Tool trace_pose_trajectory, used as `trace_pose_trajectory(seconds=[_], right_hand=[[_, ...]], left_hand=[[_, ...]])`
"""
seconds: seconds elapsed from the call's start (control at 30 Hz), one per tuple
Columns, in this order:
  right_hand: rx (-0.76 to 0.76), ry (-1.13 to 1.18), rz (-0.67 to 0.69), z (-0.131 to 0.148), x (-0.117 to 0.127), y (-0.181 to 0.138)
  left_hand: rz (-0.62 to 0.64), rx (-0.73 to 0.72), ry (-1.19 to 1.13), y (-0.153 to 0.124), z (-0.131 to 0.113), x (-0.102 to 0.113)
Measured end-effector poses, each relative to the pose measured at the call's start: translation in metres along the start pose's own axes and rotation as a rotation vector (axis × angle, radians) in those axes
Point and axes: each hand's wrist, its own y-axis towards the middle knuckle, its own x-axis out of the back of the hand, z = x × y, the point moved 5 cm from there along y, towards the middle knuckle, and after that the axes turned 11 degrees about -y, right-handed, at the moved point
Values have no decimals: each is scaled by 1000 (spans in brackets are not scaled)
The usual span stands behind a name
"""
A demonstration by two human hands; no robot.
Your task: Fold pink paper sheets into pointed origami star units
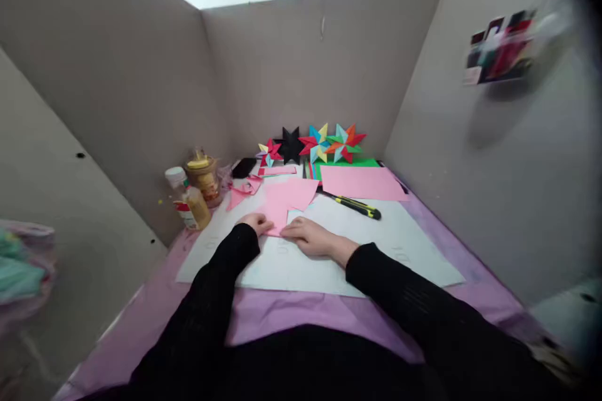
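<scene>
A sheet of pink paper (278, 199) lies on the white board sheet in front of me, its lower end narrow between my hands. My left hand (254, 223) is closed, with its fingertips pinching the paper's lower left edge. At the lower right corner of the same paper, my right hand (310, 237) presses with its fingers together and the thumb tucked below. Folded pink paper pieces (241, 193) lie just beyond my left hand. A black and yellow utility knife (355, 205) rests to the upper right of my right hand.
Behind stand several folded paper stars (290, 145) against the grey partition (324, 69). Another pink sheet (362, 183) covers part of a green one (350, 163). On the left are a glue bottle (192, 203) and a jar (205, 178). A purple cloth (291, 310) lies under the white sheet (376, 244).
</scene>
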Motion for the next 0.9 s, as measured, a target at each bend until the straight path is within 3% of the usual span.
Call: trace_pose_trajectory(seconds=[0.4,0.63,0.9], right_hand=[[-41,62,-7,-1,0,-3],[-161,67,36,-7,-1,-5],[-28,53,-18,-2,1,-2]], left_hand=[[-35,54,36,-2,-5,3],[-47,51,51,-2,-6,2],[-56,50,69,-3,-6,1]])
